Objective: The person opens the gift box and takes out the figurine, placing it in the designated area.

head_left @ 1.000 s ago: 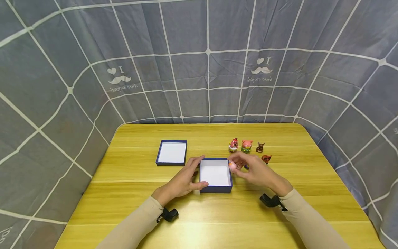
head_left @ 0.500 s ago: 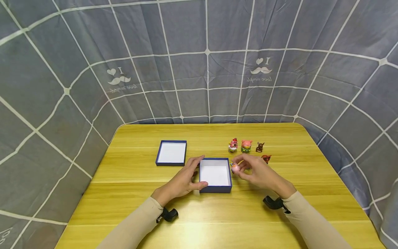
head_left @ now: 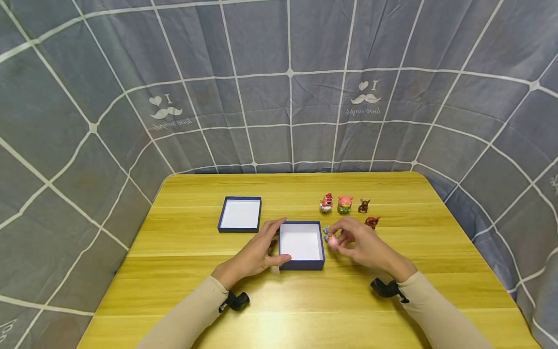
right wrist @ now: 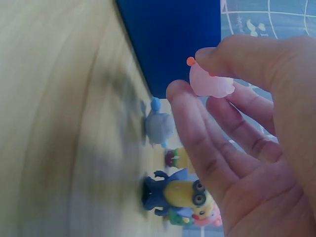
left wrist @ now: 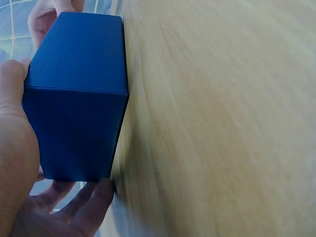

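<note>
A dark blue square box (head_left: 301, 242) with a white inside stands open-topped on the table. My left hand (head_left: 258, 249) grips its left side, thumb on the near rim and fingers round the far corner. Just right of the box, my right hand (head_left: 359, 242) pinches a small pink toy figure (right wrist: 210, 81) with orange bits between thumb and fingertips. Below it in the right wrist view are a pale blue figure (right wrist: 159, 127) by the box and a Minion figure (right wrist: 180, 193). The right hand mostly hides these two in the head view.
A matching shallow blue lid (head_left: 240, 214) lies white side up, back left of the box. Behind the right hand stand a pink-and-white figure (head_left: 326, 203), a pink pig-like figure (head_left: 345, 205), a brown animal figure (head_left: 364, 206) and a red-brown figure (head_left: 372, 222). A grey checked curtain (head_left: 270, 97) surrounds the table.
My right hand has drawn back from the box's right rim, moving right and slightly nearer with the pink figure. A pale blue figure now shows beside the box. My left hand stays put.
</note>
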Demonstrator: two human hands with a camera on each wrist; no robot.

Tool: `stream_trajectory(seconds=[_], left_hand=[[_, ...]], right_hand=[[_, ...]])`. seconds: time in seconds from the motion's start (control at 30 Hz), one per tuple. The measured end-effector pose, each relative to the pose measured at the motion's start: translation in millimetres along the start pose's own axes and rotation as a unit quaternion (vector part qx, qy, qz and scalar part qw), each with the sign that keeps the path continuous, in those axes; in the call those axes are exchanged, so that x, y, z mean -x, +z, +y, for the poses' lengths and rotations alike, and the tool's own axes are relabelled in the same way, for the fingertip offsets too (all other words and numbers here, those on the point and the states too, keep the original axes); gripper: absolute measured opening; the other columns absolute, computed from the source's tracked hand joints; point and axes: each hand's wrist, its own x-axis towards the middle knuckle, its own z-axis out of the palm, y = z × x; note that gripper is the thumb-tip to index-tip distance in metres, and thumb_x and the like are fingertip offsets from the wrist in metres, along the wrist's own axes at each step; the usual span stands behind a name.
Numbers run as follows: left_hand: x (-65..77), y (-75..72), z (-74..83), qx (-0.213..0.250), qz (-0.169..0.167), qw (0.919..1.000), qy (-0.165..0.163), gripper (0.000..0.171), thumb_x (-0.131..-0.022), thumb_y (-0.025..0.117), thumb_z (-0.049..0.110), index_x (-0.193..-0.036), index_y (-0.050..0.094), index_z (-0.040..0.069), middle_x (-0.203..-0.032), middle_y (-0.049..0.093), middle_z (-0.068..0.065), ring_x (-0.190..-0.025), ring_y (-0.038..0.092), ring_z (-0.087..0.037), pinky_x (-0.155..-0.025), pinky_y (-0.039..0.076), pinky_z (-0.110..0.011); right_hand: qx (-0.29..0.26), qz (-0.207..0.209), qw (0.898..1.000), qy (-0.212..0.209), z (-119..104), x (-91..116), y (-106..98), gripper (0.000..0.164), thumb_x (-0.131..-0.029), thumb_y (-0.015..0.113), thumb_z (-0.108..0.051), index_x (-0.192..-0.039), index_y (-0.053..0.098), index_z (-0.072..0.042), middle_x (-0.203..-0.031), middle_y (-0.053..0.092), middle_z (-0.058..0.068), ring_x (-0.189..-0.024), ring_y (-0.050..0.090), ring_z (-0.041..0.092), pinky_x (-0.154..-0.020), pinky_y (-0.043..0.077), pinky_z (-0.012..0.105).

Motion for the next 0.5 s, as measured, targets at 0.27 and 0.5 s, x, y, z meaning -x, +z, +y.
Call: stream_trajectory(seconds=[0.27, 0.5], left_hand=[[0.1, -0.2, -0.4, -0.001, 0.002, 1.0000, 0.004, 0.102, -0.109, 0.087, 0.037, -0.185, 0.027, 0.006, -0.179, 0.041, -0.025, -0.156, 0.058, -0.043, -0.131, 0.050, -0.063], [-0.2, -0.4, -1.1, -0.001, 0.001, 1.0000, 0.006, 0.102, -0.109, 0.086, 0.038, -0.185, 0.027, 0.005, -0.179, 0.040, -0.025, -0.157, 0.058, -0.043, -0.131, 0.050, -0.063]], right_hand=[[-0.003, -0.019, 1.000, 0.020, 3.6, 5.6, 5.6, 0.030, -0.106, 0.087, -0.010, -0.134, 0.078, -0.005, -0.125, 0.078, 0.005, -0.098, 0.072, 0.004, -0.085, 0.067, 0.028], [0.006, -0.039, 0.999, 0.023, 7.3, 6.6, 9.0, 0.030, -0.103, 0.089, -0.007, -0.132, 0.078, -0.005, -0.119, 0.080, 0.004, -0.093, 0.069, 0.000, -0.080, 0.064, 0.024]])
